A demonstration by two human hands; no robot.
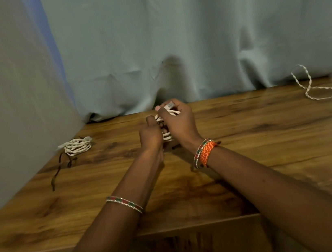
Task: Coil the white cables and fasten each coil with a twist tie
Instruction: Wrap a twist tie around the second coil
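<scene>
A coiled white cable is held upright between both hands over the middle of the wooden table. My right hand grips the coil from the right, its plug end sticking out above the fingers. My left hand holds the coil's left side, fingers curled at a dark twist tie around it. Most of the coil is hidden by the hands. At the far left lies a second coiled white cable. A loose, twisted white cable sprawls at the far right.
Dark twist ties lie near the table's left edge, in front of the left coil. A grey-green curtain hangs behind the table and a grey wall runs along its left side.
</scene>
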